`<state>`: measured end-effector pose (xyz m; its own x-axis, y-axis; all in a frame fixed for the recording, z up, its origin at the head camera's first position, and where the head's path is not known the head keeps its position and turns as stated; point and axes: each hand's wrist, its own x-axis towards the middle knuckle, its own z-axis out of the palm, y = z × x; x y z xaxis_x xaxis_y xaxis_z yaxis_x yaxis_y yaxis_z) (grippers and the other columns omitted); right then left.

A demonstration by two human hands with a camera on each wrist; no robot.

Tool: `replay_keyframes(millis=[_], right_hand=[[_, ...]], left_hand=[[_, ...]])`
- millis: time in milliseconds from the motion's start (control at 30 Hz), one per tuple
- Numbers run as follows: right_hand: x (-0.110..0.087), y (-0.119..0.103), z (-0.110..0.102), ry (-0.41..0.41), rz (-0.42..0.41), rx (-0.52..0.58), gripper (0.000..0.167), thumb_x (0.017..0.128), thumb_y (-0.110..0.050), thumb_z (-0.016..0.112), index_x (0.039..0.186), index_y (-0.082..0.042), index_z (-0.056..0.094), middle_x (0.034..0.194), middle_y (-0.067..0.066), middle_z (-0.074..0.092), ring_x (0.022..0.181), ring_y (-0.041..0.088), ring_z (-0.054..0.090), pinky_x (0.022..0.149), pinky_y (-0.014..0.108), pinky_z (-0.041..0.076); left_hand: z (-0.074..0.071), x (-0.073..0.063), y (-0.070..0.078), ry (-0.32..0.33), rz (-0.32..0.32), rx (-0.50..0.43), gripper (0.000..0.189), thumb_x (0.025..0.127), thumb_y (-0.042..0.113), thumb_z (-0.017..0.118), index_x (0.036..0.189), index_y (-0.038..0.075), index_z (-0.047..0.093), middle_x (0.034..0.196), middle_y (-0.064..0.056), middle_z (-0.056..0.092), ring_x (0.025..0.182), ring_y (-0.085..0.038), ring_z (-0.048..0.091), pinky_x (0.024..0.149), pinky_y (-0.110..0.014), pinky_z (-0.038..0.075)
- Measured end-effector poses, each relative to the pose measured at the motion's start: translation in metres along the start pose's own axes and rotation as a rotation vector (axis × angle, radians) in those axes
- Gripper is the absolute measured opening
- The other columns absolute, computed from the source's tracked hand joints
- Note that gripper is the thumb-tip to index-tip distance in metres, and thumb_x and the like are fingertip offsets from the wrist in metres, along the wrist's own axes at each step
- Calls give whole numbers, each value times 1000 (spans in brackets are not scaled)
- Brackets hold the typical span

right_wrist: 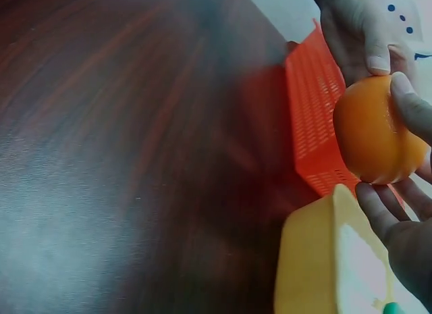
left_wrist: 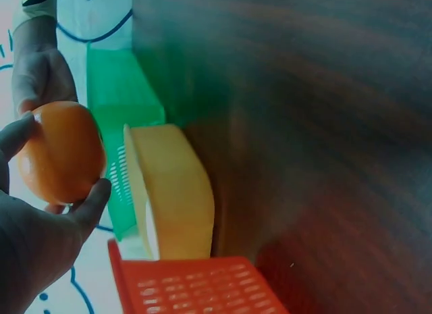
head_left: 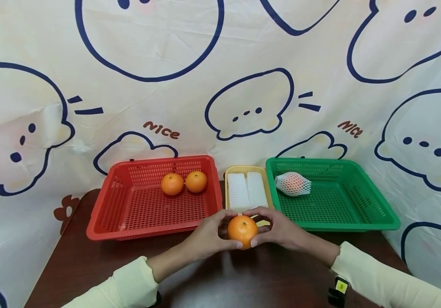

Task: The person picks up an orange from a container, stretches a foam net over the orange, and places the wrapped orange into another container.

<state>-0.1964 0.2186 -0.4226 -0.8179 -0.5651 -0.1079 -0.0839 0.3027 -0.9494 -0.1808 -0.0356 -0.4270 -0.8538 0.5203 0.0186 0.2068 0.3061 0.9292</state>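
An orange [head_left: 242,231] is held up between both hands, in front of the yellow tray. My left hand [head_left: 213,233] grips its left side, thumb low at the front and fingers behind. From the other side my right hand [head_left: 280,229] holds it the same way. Both wrist views show the orange [left_wrist: 62,152] raised off the table, with fingertips of the two hands on it. Two more oranges [head_left: 172,184] sit in the red basket [head_left: 101,209]. Inside the green basket [head_left: 382,214] lies a fruit in a white foam net [head_left: 293,184].
Between the baskets stands a small yellow tray [head_left: 269,194] with two stacks of white foam nets [head_left: 238,191]. All stand on a dark brown wooden table [head_left: 220,282]. A white cloth with cartoon drawings [head_left: 189,107] hangs behind.
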Motion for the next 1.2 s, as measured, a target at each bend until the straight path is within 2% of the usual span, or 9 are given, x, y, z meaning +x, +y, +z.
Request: replay_keyframes(millis=[100, 267, 433, 667, 967, 1200], right_hand=[[-4, 7, 3, -18, -24, 11, 63, 85, -24, 86, 140, -10, 58, 144, 16, 53, 126, 35, 53, 98, 28, 57], [-8, 19, 8, -38, -7, 35, 66, 85, -23, 85, 142, -6, 56, 142, 20, 54, 123, 33, 59, 95, 29, 59], [-10, 30, 13, -46, -7, 0, 67, 84, -23, 86, 142, -11, 56, 141, 14, 57, 122, 23, 61, 97, 29, 58], [-12, 43, 21, -53, -65, -45, 68, 82, -21, 88, 141, -14, 56, 140, 10, 58, 120, 11, 62, 99, 28, 56], [-11, 55, 26, -29, -57, -126, 68, 81, -22, 88, 141, -15, 57, 136, 6, 60, 121, 13, 61, 97, 26, 56], [-11, 64, 27, -24, -15, -113, 68, 80, -26, 89, 139, -15, 57, 139, 8, 59, 122, 14, 61, 97, 27, 57]], left_hand=[[6, -3, -4, -15, 6, -30, 66, 81, 21, 89, 136, 6, 55, 132, -9, 63, 114, -19, 65, 94, -29, 57], [15, -5, -12, -21, 2, -87, 65, 80, 14, 89, 134, 2, 55, 132, -15, 61, 115, -23, 67, 92, -29, 58], [22, -8, -21, -13, 13, -54, 64, 78, 14, 90, 132, 3, 56, 131, -16, 62, 117, -27, 67, 94, -32, 58], [30, -12, -33, -22, 36, -22, 67, 76, 13, 91, 131, 4, 54, 133, -15, 61, 117, -29, 67, 92, -25, 57], [42, -11, -50, 20, 29, 45, 69, 73, 14, 93, 131, 6, 55, 130, -11, 62, 113, -22, 64, 91, -26, 55], [46, -9, -53, 10, 23, 77, 69, 74, 15, 93, 131, 6, 55, 130, -10, 61, 114, -22, 62, 93, -30, 55]])
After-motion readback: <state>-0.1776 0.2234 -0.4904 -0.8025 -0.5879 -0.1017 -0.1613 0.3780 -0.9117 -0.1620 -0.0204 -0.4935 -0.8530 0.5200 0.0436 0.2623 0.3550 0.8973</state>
